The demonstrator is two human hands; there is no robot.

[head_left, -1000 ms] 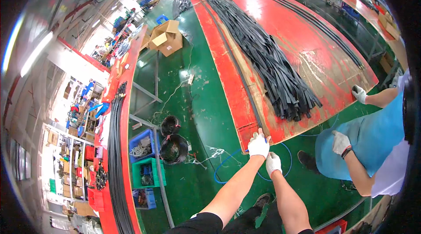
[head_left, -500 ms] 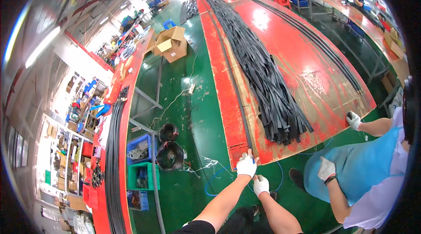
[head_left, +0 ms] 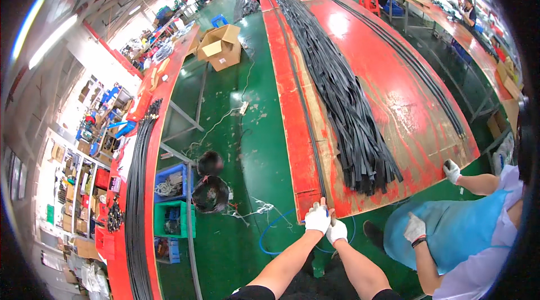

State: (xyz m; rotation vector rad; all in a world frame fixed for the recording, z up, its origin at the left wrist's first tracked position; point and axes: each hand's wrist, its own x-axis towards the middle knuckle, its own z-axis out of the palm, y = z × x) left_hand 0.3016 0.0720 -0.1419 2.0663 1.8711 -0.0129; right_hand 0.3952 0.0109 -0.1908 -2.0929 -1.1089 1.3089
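Observation:
A long, thin black strip (head_left: 308, 125) runs along the left side of the red table (head_left: 288, 148), its near end reaching my hands. At the table's front left corner, my left hand (head_left: 318, 217), in a white glove, is closed on that end. A small bit of blue shows by its fingers. My right hand (head_left: 337, 231), gloved as well, is pressed close beside the left with fingers closed. What its fingers hold is hidden. To the right of the strip lies a thick bundle of flat black strips (head_left: 351, 114).
On the right, a co-worker in a blue apron (head_left: 439, 232) rests a gloved hand on the table edge. Several dark strips (head_left: 419, 64) lie along the table's right side. A left bench (head_left: 152, 159) carries more black strips. A blue hose (head_left: 267, 232) loops on the green floor.
My right hand has moved up against the left at the table corner. My left hand has shifted only slightly. The whole view has tilted a little.

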